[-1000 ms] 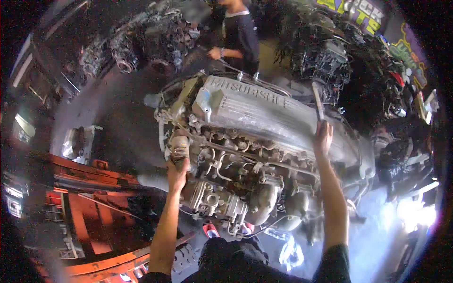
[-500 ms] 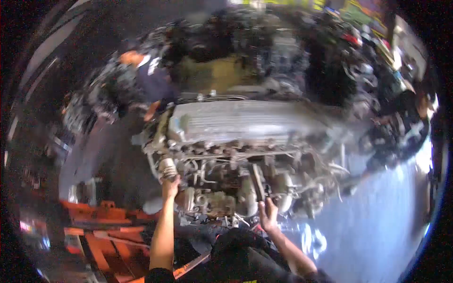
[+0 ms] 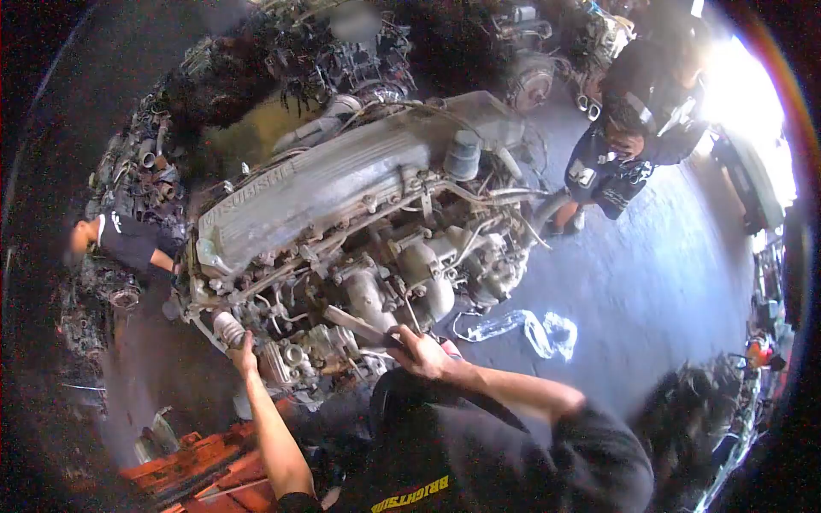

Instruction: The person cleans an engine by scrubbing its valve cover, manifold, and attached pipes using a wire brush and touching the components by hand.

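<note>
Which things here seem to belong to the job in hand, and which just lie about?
Apparently in the job:
flat bar in the right hand
ribbed cylinder in the left hand
large engine in front

Apparently just lying about:
shiny, wrapper-like item on the floor
orange metal frame
other engines behind

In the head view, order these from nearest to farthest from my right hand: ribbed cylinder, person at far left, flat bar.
1. Flat bar: held in the right hand.
2. Ribbed cylinder: farther left, at the left hand.
3. Person: far left of the view, beyond the cylinder.
</note>
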A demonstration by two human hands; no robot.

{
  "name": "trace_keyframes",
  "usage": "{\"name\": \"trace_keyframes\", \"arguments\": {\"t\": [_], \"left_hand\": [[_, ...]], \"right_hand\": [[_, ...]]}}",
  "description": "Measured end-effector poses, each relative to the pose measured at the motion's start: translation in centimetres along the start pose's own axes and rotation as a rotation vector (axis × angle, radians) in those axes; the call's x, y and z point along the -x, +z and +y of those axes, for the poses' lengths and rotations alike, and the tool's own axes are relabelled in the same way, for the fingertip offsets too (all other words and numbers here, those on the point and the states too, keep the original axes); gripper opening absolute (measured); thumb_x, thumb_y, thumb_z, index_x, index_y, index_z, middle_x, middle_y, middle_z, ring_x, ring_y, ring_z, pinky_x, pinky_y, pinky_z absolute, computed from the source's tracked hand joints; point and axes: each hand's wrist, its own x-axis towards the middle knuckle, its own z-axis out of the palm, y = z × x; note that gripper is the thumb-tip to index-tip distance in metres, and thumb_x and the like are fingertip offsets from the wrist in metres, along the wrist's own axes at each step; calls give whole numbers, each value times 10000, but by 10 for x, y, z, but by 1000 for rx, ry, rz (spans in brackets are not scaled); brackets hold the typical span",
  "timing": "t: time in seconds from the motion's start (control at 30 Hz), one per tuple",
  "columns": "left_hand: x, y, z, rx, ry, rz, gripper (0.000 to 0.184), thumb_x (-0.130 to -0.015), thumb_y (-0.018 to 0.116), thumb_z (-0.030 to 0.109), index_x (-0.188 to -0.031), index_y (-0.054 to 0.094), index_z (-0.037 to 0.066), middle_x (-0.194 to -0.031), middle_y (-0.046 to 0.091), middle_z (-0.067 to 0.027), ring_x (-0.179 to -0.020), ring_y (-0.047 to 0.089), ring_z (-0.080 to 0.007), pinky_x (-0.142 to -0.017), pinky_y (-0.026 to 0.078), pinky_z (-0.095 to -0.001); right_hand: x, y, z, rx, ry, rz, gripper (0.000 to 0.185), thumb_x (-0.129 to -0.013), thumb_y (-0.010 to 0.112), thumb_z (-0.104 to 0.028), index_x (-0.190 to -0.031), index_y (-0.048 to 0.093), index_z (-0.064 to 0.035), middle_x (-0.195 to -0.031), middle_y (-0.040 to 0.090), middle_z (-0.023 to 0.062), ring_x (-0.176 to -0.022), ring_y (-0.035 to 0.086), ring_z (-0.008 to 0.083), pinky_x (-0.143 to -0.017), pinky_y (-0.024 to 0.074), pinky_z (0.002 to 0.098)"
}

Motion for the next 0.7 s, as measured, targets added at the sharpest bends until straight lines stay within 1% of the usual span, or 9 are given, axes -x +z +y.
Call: {"name": "trace_keyframes", "arguments": {"t": [0.2,0.23,0.33,0.43,0.47,0.57,0.6,0.67,0.7], "left_hand": [[10,-8,26,-175,-155,-6,1275,-667,824,619,-1445,217,-189,-1407,431,-387,-1310,477,-428,-1087,372,-431],[4,-7,17,-184,-143,-3,1284,-667,820,623,-1456,206,-183,-1418,419,-389,-1325,461,-431,-1099,361,-429],[-7,-4,-7,-41,-100,-3,1316,-666,828,609,-1467,166,-199,-1476,358,-373,-1365,418,-414,-1124,336,-407],[-5,-6,4,-128,-175,-24,1309,-674,828,609,-1459,174,-208,-1455,383,-372,-1354,427,-413,-1123,336,-407],[-4,-2,10,-281,-298,34,1291,-676,818,634,-1448,211,-204,-1427,418,-368,-1328,451,-420,-1107,353,-417],[-16,-2,-19,-96,-127,24,1295,-676,786,690,-1450,230,-187,-1441,408,-358,-1328,447,-428,-1099,355,-435],[-25,-3,-27,-278,-184,18,1290,-685,751,729,-1446,243,-181,-1464,389,-346,-1345,429,-426,-1091,357,-442],[-56,-3,-71,-170,-130,-30,1303,-689,739,739,-1453,227,-185,-1474,376,-347,-1355,418,-425,-1096,353,-440],[-52,-3,-68,-140,-102,-43,1314,-692,736,740,-1460,209,-187,-1482,365,-350,-1363,411,-422,-1100,350,-435]], "right_hand": [[9,-29,-9,65,53,-112,564,-942,648,-251,-1423,370,-158,-780,684,196,-726,682,407,-632,524,488],[12,-28,-3,38,-41,-18,609,-941,643,-234,-1468,341,-185,-776,682,204,-719,680,414,-634,530,487],[18,-46,-9,111,157,-72,706,-948,620,-195,-1545,245,-236,-777,676,225,-719,679,427,-641,534,506],[25,-69,-12,216,115,-34,697,-950,611,-182,-1548,261,-257,-778,676,227,-718,680,432,-649,536,509],[26,-73,-4,172,107,32,679,-949,607,-169,-1541,291,-273,-867,688,244,-804,685,441,-706,548,505],[29,-111,3,256,73,282,618,-945,594,-134,-1507,368,-255,-1046,680,262,-970,666,441,-793,533,514],[28,-124,5,353,85,344,598,-948,587,-133,-1501,380,-227,-1010,677,274,-940,666,453,-779,526,526],[19,-162,-16,493,176,294,551,-953,552,-116,-1481,398,-124,-901,655,321,-834,655,490,-735,513,561],[11,-168,12,541,53,313,574,-946,542,-115,-1490,363,-71,-836,641,334,-767,643,503,-697,501,579]]}}
